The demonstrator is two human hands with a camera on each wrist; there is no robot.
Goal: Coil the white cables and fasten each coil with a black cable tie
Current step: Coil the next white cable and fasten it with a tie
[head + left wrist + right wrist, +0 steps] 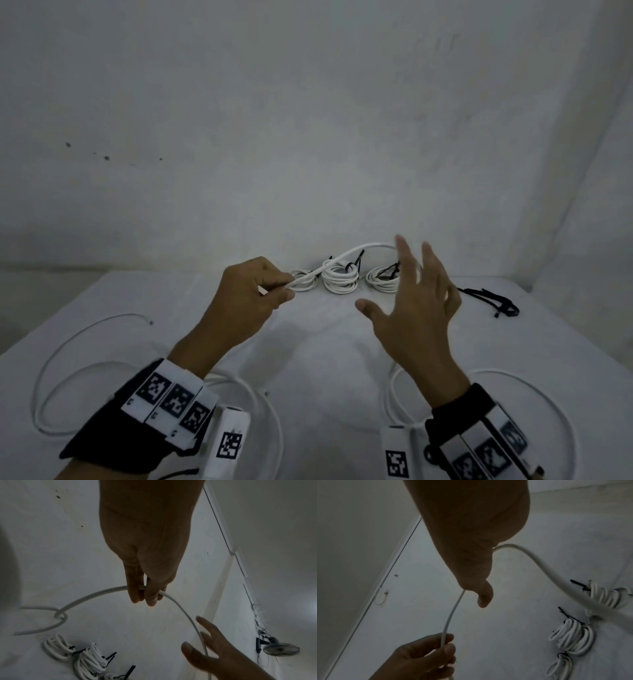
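My left hand (274,291) pinches a white cable (346,253) near its end between thumb and fingers. From there the cable arches up and right to my right hand (397,287), which is held up with fingers straight and spread. In the left wrist view the cable (187,616) runs across the right hand's fingers (205,639). Three finished coils (340,279) with black ties lie in a row behind the hands, also visible as coils (571,638). Loose black cable ties (493,298) lie at the right.
The white-covered table (325,342) carries loose white cable loops at the near left (44,370) and near right (534,387). A white wall stands close behind the table and at the right.
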